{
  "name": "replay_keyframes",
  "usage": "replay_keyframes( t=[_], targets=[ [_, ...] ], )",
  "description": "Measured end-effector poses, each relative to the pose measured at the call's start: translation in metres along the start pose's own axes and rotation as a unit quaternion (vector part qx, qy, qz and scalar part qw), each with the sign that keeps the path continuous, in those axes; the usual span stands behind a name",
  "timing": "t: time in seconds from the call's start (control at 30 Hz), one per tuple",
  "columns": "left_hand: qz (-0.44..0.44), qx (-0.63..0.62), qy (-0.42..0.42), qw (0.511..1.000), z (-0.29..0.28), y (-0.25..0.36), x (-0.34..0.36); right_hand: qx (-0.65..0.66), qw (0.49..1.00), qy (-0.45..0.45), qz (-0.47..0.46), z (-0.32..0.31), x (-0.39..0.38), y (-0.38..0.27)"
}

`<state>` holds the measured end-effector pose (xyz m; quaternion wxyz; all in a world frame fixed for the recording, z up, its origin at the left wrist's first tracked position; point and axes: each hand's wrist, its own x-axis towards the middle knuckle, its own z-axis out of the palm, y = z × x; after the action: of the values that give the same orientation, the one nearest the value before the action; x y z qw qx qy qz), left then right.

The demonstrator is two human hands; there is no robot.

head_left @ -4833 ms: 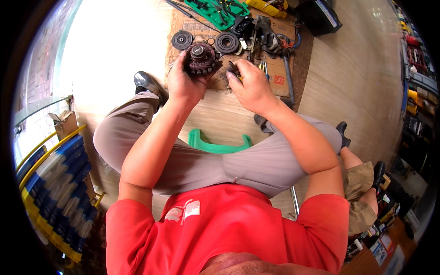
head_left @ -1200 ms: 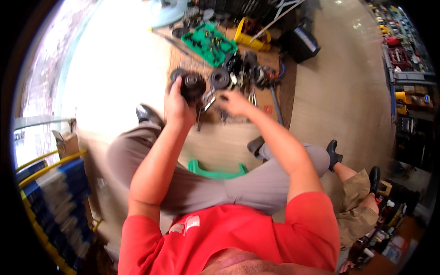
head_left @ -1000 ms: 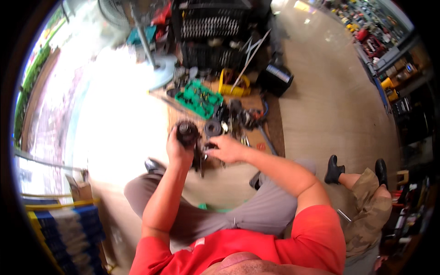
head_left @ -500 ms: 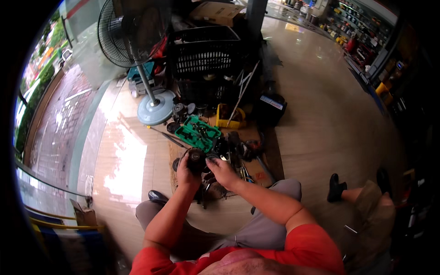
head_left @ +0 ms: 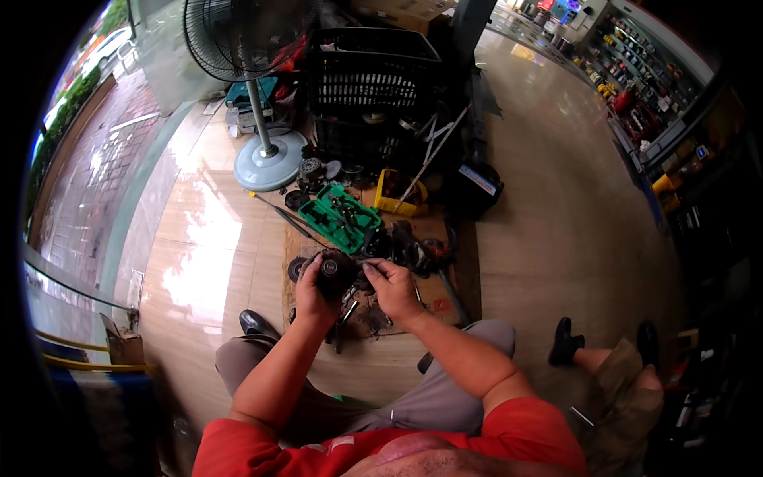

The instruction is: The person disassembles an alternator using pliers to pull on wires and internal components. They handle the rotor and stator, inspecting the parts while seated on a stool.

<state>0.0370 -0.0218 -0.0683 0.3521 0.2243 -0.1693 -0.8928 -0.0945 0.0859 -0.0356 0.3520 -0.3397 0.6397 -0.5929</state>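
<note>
My left hand (head_left: pixel 313 292) is wrapped round a dark, greasy round part (head_left: pixel 334 272) with a raised hub at its centre, held above the cardboard. Close by its right side is my right hand (head_left: pixel 393 291), thumb and fingers pinched together. Whatever lies between those fingertips is too dark and small to name. Below and around both hands, metal tools (head_left: pixel 346 315) and dark parts are scattered. An open green tool case (head_left: pixel 350 238) lies just beyond them, with small dark pieces inside.
Past the case stand a yellow bin (head_left: pixel 412 210), a fan base (head_left: pixel 270 165) and black baskets (head_left: pixel 366 63). A dark power tool (head_left: pixel 435 250) rests right of the case on the cardboard (head_left: pixel 467 278). Another person's legs (head_left: pixel 598 362) are at the right.
The round part has turned slightly, so its hub shows more plainly. My right hand's fingertips have shifted a little at its side. The whole view has also tilted a little.
</note>
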Motion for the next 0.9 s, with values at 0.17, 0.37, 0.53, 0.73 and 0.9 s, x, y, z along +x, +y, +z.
replay_keyframes(
  t=[0.17, 0.37, 0.53, 0.73, 0.9],
  targets=[
    [-0.008, -0.048, 0.027, 0.998, -0.007, 0.009, -0.002, -0.014, 0.994, -0.004, -0.107, -0.004, -0.001, -0.011],
    [-0.004, -0.097, 0.041, 0.994, -0.008, 0.023, -0.004, -0.025, 0.984, -0.053, -0.167, -0.008, -0.006, -0.016],
    [0.013, -0.131, 0.061, 0.989, -0.001, 0.038, -0.009, 0.025, 0.977, -0.087, -0.195, -0.005, -0.005, -0.011],
    [0.049, -0.103, 0.066, 0.991, -0.008, 0.047, -0.011, 0.114, 0.985, -0.090, -0.098, -0.005, -0.005, -0.009],
    [0.074, -0.058, 0.093, 0.991, -0.023, 0.048, -0.008, 0.105, 0.990, -0.076, -0.049, -0.003, -0.004, -0.006]
  ],
)
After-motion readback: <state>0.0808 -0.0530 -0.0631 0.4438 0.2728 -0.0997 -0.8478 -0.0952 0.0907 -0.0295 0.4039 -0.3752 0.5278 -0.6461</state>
